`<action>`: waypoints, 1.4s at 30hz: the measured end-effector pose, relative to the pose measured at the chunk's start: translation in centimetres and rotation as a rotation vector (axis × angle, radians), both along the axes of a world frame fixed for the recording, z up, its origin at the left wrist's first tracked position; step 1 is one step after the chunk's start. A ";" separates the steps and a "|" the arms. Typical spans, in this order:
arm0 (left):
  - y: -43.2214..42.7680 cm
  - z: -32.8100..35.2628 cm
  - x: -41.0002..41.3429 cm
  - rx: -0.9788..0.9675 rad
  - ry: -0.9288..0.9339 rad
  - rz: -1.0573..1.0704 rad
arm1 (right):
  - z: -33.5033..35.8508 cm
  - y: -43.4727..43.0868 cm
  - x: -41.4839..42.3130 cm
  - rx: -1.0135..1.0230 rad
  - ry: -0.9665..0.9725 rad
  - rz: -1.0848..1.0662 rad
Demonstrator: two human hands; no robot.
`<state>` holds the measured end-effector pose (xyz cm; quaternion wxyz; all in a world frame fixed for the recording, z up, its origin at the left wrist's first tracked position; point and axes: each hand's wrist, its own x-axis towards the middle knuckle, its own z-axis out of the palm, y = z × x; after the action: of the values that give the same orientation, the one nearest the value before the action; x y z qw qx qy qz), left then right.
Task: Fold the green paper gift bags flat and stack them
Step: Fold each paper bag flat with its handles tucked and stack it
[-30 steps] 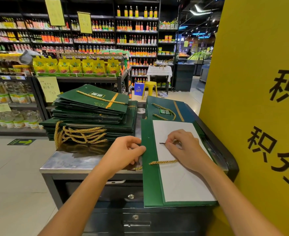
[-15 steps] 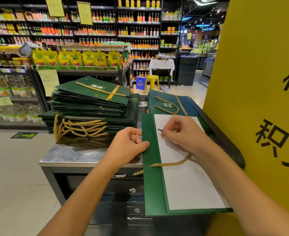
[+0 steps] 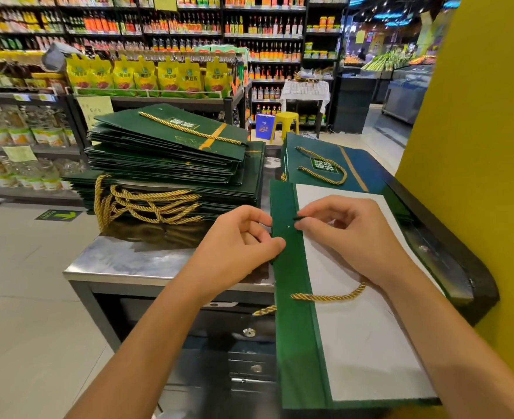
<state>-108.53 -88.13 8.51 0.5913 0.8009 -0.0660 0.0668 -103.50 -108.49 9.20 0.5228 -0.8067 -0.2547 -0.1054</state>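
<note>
Head view, listed near to far.

1. Green paper bag [image 3: 292,343]: lies flat on the right part of the counter, with its near end past the front edge. A wide white panel [image 3: 367,343] faces up beside a green strip. A gold rope handle [image 3: 328,296] lies across both.
2. Left hand [image 3: 237,246]: thumb and curled fingers pinch the bag's left edge.
3. Right hand [image 3: 349,234]: rests on the white panel. Thumb and forefinger are pressed together on a small dark tip [image 3: 299,218] at the green strip; the other fingers are loosely curled.
4. Steel counter [image 3: 128,261]: scuffed and reflective, with dark drawers [image 3: 249,365] below.
5. Stack of folded bags [image 3: 171,158]: on the counter's left, top ones askew, gold handles drooping over the near side.
6. Second flat bag [image 3: 319,158]: just beyond the first, label and handle up.
7. Yellow pillar [image 3: 476,146]: at right.
8. Room: pale tiled floor [image 3: 22,282] with a green arrow sticker [image 3: 59,215]; behind it a yellow stool [image 3: 286,120], shelves of bottles [image 3: 261,28] and yellow pouches [image 3: 146,77].
</note>
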 end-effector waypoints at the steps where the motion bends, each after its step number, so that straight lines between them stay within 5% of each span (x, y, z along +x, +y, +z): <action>1: 0.0 -0.1 0.0 -0.005 -0.003 -0.002 | 0.0 -0.1 -0.1 -0.001 -0.005 0.019; 30: 0.7 -0.2 -0.5 -0.029 -0.083 -0.106 | -0.1 -0.2 -0.1 0.005 0.016 0.053; 42: -0.5 -0.4 0.3 0.053 -0.115 -0.033 | -0.3 0.1 0.2 -0.087 -0.157 0.127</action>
<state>-108.21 -88.66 8.16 0.5662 0.8099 -0.1150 0.1014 -103.28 -108.37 8.92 0.4713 -0.8000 -0.3500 -0.1239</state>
